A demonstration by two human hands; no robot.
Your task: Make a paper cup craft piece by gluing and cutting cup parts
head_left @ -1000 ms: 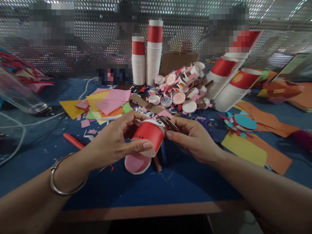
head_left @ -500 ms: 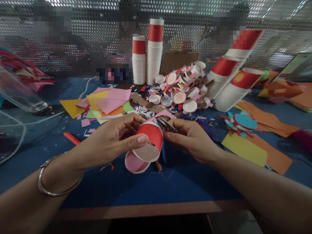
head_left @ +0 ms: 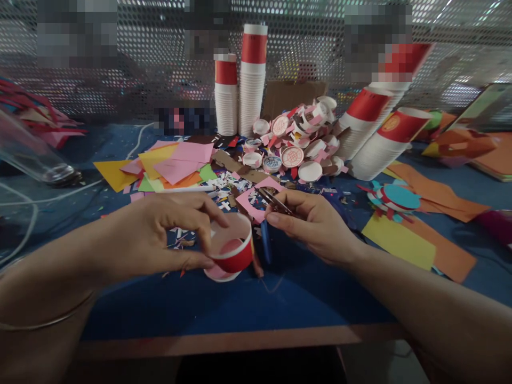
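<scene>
My left hand (head_left: 182, 234) pinches a cut paper cup piece (head_left: 236, 261), red outside with a white rim, between thumb and fingers. Its open round end faces up towards me. Just below it, partly covered, a small round cup base with pink inside (head_left: 222, 274) lies on the blue table (head_left: 312, 304). To the right, my right hand (head_left: 310, 221) is closed around metal scissors (head_left: 276, 201), blades pointing up and left, apart from the cup piece. The scissors' handles are hidden in my fingers. Beneath the blades is a pink paper sheet with a cut-out (head_left: 250, 202).
Stacks of red-and-white paper cups (head_left: 253, 80) stand at the back, with more leaning stacks (head_left: 376, 144) at right. Between them sits a heap of cut cup bases (head_left: 304, 144). Coloured paper (head_left: 182, 160) lies left; a clear container (head_left: 36, 154) is further left.
My left hand has turned the red cup piece so its opening faces up, and moved it slightly left and down, away from the scissors. My right hand stays nearly still.
</scene>
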